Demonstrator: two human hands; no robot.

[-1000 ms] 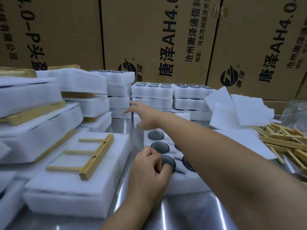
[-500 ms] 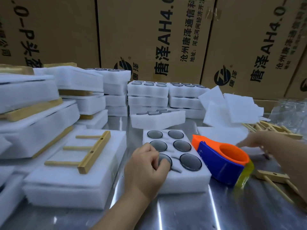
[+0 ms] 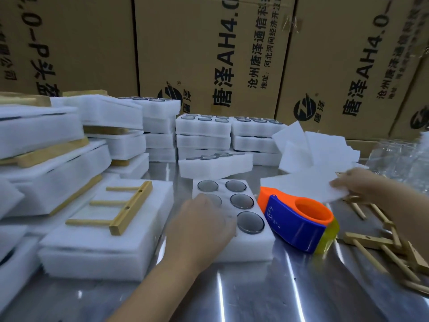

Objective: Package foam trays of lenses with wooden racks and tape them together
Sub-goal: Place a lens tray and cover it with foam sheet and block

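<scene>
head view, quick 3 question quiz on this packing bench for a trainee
1. True or false: the tape dispenser lies left of the foam tray under the left hand.
2. The right hand touches: A a foam sheet, B the tape dispenser, C a carton.
3. How many prongs has the wooden rack lying on the foam block at left?
Key: 1 false, it lies right of it; 2 A; 3 three.

I see brown cardboard boxes (image 3: 209, 54) with black printing lined up behind my shiny metal table (image 3: 255, 296); blurry clear glassware (image 3: 399, 156) stands far right.
</scene>
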